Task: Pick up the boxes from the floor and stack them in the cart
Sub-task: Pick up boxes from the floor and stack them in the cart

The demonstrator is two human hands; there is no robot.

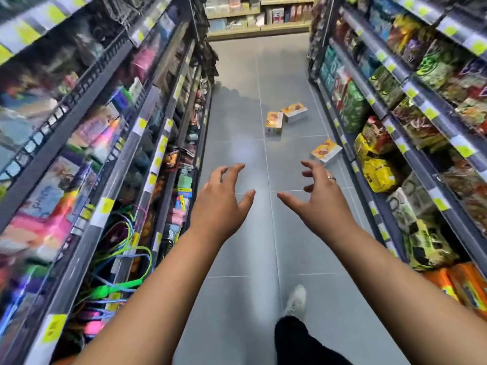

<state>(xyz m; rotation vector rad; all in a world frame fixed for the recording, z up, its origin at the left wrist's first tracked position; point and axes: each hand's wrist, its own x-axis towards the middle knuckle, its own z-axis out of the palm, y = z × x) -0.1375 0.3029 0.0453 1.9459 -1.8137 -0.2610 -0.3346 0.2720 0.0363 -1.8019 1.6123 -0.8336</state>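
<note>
Three yellow-and-white boxes lie on the grey tiled floor of a shop aisle. One box [326, 152] rests near the foot of the right shelf. Two more lie farther down the aisle, touching: one box [274, 122] and another box [294, 111] just behind it. My left hand [224, 201] and my right hand [320, 198] are stretched out in front of me, both empty with fingers spread, well short of the boxes. A ring sits on my right hand. No cart is in view.
Tall shelves line both sides: toys and skipping ropes on the left shelf [110, 164], snack bags on the right shelf [400, 143]. A cross shelf [258, 19] closes the far end. My leg and white shoe [296, 299] step forward on the floor.
</note>
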